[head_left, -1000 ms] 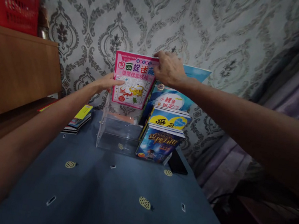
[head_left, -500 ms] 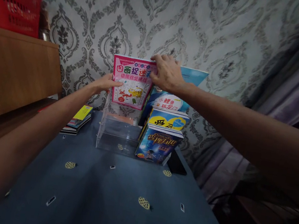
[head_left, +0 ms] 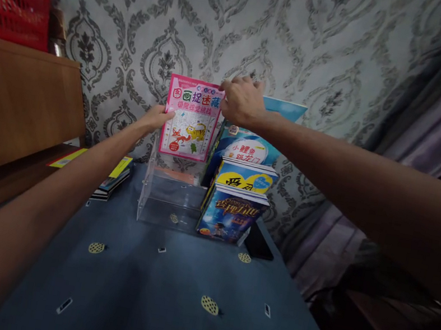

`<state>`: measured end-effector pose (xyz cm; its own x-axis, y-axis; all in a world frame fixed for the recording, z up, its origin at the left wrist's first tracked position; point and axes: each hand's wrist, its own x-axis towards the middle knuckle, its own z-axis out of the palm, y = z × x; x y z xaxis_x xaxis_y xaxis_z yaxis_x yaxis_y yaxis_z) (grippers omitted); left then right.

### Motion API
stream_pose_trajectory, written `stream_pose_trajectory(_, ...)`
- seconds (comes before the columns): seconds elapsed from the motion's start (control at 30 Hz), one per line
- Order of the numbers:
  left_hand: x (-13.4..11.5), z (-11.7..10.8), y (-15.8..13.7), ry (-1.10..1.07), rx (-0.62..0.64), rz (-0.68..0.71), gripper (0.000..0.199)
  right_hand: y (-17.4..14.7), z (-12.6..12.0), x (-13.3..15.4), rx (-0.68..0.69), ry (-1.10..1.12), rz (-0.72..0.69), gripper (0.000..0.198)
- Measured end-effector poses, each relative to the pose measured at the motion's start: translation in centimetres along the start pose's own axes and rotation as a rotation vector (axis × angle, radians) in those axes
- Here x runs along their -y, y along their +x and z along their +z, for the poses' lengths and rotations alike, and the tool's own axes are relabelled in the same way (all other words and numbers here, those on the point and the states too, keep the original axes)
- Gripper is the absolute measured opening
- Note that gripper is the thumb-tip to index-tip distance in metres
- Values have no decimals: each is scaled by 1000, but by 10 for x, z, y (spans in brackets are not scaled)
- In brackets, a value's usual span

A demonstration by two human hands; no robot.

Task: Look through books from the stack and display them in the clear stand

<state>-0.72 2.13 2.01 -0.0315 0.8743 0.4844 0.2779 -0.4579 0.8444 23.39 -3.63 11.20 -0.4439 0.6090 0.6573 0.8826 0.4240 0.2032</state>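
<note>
Patterned wallpaper (head_left: 168,36) and blue cloth (head_left: 147,288): pink book (head_left: 192,117) held upright at rack (head_left: 173,193)

Pink book found upright, cover facing me, at the left side of the clear rack. Its lower edge shows above the rack's front tiers; whether it touches the rack behind, I cannot tell. My left hand (head_left: 155,118) is clamped on its left edge, thumb laid on the cover, fingers out of sight behind. My right hand (head_left: 242,100) is at the top right corner, fingers bent; whether they pinch the book or merely rest there, I cannot tell.

Right side of the rack: three rows noted, stepping down toward me. At the rear stands a tall blue book (head_left: 249,148), partly covered by my right hand and forearm; before it, a yellow-and-blue book (head_left: 246,178); in front, a dark blue book (head_left: 228,217). Just beside the rack, on the cloth, lies a flat black object (head_left: 258,243).

Farther left, near my forearm, a low stack (head_left: 120,170) lies on the cloth, yellow uppermost. Beyond it, a red basket (head_left: 14,0) sits on a wooden cabinet (head_left: 17,106). Far right, a curtain (head_left: 337,242) hangs.
</note>
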Motion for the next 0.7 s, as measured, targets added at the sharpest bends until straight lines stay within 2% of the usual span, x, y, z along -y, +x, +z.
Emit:
stream_pose_trajectory(0.17, 8, -8, -6, 10, 42, -89, 28, -1, 2, -5, -1, 22, 4, 30)
stream_pose_trajectory(0.3, 15, -7, -10, -83, 96, -147, 31, -7, 4, -8, -28, 26, -15, 26)
stream_pose_trajectory(0.47, 21, -2, -6, -197, 238, -100, 37, -22, 11, -5, -89, -85, -136, 36)
stream_pose_trajectory(0.57, 24, -2, -2, -184, 242, -93, 30, -31, 17, -3, -111, -139, -242, 30)
stream_pose_trajectory(0.7, 29, -4, 1, -163, 227, -84, 29, -40, 27, -4, -133, -93, -348, 26)
